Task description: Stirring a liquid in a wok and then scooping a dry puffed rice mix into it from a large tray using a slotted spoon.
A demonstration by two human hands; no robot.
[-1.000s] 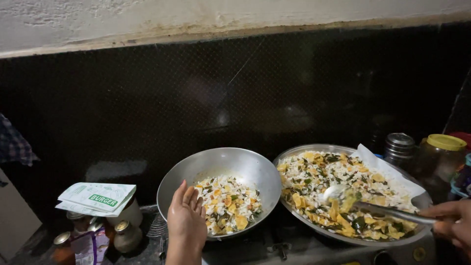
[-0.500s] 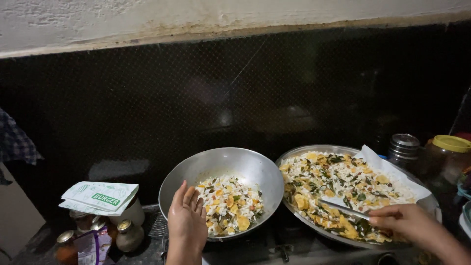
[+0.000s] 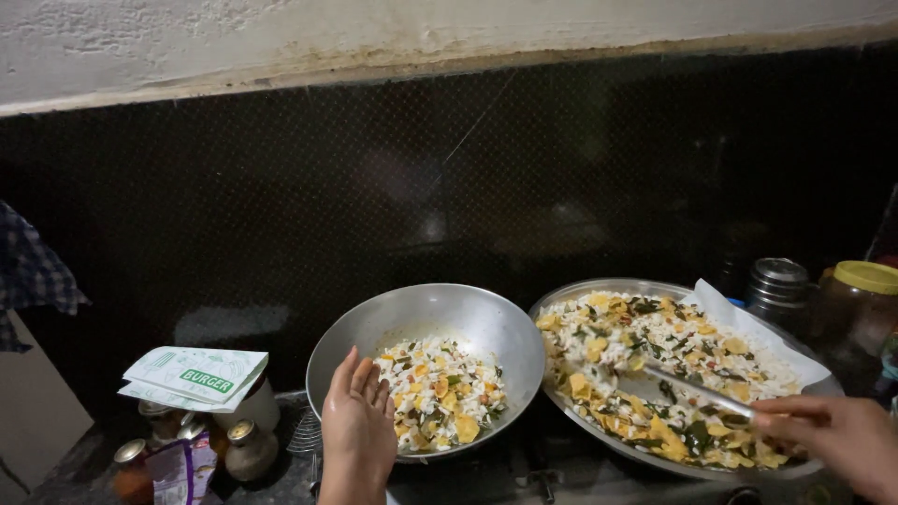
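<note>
On stovetop | left hand (image 3: 358,432) open, steadying round steel bowl (image 3: 426,323) | right hand (image 3: 839,438) gripping metal spoon (image 3: 697,390) in wide steel platter (image 3: 599,290) | step: scooping snack mix (image 3: 655,360) | next: lift level.

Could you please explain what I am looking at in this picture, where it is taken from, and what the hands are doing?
No machine here: a person wears a camera on the head, looking down at a dark kitchen counter and their own bare hands. The left hand rests open on the near rim of a round metal bowl holding a white and yellow flaked snack mix. The right hand grips a metal spoon whose end lies in a wide shallow metal tray spread with the same mix over white paper. At left stand small lidded jars and a folded paper packet; at right, a yellow-lidded jar and a steel tin.
</note>
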